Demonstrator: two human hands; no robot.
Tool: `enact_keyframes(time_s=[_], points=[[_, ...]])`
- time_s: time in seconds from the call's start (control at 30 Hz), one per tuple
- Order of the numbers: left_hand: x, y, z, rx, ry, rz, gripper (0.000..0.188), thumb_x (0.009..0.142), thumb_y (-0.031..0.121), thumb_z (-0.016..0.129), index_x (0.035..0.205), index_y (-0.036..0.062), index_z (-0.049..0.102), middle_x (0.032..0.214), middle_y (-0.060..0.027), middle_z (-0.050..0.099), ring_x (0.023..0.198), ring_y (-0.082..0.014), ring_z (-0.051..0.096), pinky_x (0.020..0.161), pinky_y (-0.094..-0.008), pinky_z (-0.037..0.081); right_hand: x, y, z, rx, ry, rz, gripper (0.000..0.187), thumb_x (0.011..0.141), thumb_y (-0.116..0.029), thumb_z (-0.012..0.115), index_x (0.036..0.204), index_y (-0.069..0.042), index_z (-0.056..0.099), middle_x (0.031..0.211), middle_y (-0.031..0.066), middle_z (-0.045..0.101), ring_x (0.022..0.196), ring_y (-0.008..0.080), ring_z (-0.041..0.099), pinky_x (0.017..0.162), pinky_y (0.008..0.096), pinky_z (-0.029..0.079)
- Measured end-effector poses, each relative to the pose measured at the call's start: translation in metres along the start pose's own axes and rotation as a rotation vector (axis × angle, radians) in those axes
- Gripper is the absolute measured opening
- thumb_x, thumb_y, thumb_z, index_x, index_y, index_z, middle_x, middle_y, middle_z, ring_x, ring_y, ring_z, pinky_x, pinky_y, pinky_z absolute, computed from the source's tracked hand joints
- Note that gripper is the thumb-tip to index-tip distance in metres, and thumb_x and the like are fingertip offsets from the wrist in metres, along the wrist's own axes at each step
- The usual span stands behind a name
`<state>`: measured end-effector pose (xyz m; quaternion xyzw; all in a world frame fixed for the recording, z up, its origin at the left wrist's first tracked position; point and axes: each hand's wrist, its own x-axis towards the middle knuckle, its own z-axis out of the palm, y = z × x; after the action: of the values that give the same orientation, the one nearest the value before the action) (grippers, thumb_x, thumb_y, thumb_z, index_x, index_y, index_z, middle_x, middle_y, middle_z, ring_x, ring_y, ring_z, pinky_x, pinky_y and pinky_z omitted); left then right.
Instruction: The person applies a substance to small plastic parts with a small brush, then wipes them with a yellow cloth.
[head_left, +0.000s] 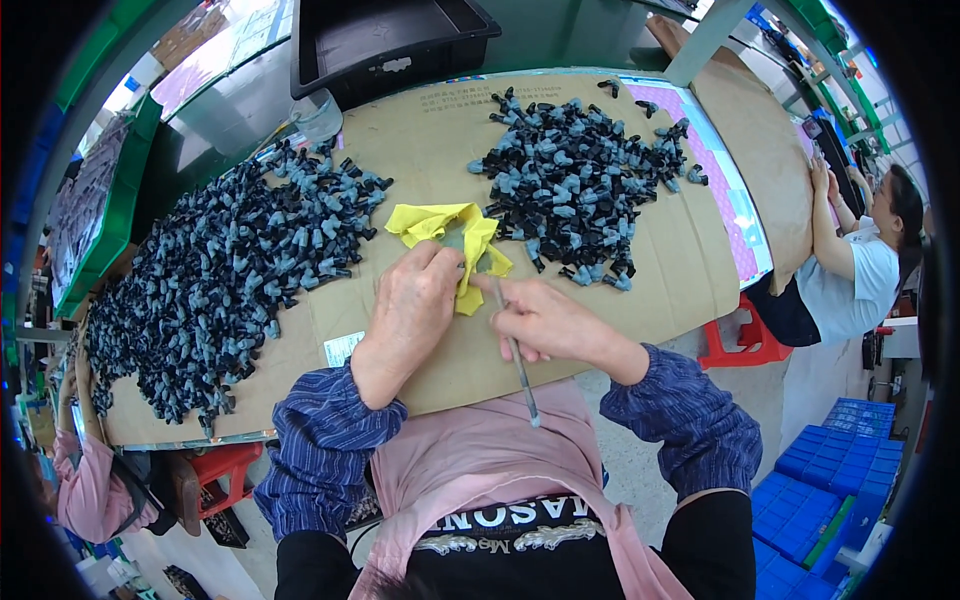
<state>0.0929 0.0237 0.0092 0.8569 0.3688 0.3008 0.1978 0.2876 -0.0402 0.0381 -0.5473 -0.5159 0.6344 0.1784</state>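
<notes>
Head view: left hand [415, 295] pinches yellow cloth [482, 235] above cardboard [660, 280], between left heap [240, 260] and right heap [570, 180] of small black-and-grey parts. Right hand [550, 320] grasps thin rod [521, 372], index finger at cloth's edge. Part inside folds: can't tell. Step looks like wiping at the cloth; next move probably calls for steady left pinch, controlled right fingers.

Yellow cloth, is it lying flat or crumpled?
Crumpled; the yellow cloth shows creases and uneven, folded edges at the left hand.
</notes>
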Motion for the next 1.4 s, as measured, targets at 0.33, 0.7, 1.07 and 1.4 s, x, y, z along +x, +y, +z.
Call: enact_keyframes(time_s=[0.33, 0.7, 1.07, 1.4], points=[[-0.005, -0.005, -0.002, -0.066, 0.062, -0.005, 0.016, 0.082, -0.003, 0.072, 0.097, 0.0017, 0.068, 0.087, -0.0158, 0.064, 0.079, -0.0381, 0.067, 0.067, -0.0451, 0.055, -0.022, -0.01, -0.005, -0.026, 0.103, -0.027, 0.067, 0.094, -0.013, 0.047, 0.158, -0.002, 0.031, 0.072, 0.0073, 0.067, 0.049, 0.01, 0.055, 0.048, 0.0264, 0.048], [-0.002, -0.003, 0.005, -0.074, 0.082, -0.01, 0.012, 0.084, 0.0, 0.073, 0.095, 0.0019, 0.07, 0.087, -0.015, 0.068, 0.076, -0.0354, 0.068, 0.064, -0.042, 0.054, 0.0, -0.012, 0.006, -0.217, 0.035, 0.032, 0.071, 0.092, -0.012, 0.047, 0.158, 0.003, 0.026, 0.07, 0.01, 0.067, 0.048, 0.0152, 0.057, 0.048, 0.0316, 0.05], [-0.021, -0.016, -0.012, -0.15, 0.226, 0.054, 0.02, 0.081, -0.006, 0.075, 0.098, 0.0027, 0.07, 0.094, -0.0142, 0.07, 0.08, -0.0313, 0.07, 0.066, -0.0367, 0.056, -0.031, 0.004, -0.014, 0.038, 0.044, -0.002, 0.076, 0.092, -0.009, 0.046, 0.163, -0.008, 0.019, 0.07, 0.0082, 0.069, 0.047, 0.0096, 0.057, 0.043, 0.0243, 0.048], [-0.032, -0.012, -0.014, -0.258, 0.233, -0.125, 0.014, 0.084, -0.002, 0.077, 0.096, -0.0007, 0.071, 0.085, -0.0121, 0.072, 0.071, -0.0195, 0.071, 0.061, -0.029, 0.055, -0.038, 0.004, -0.019, 0.173, 0.117, -0.04, 0.069, 0.094, -0.007, 0.046, 0.161, -0.005, 0.027, 0.07, 0.0089, 0.07, 0.044, 0.0066, 0.056, 0.042, 0.0207, 0.047]])
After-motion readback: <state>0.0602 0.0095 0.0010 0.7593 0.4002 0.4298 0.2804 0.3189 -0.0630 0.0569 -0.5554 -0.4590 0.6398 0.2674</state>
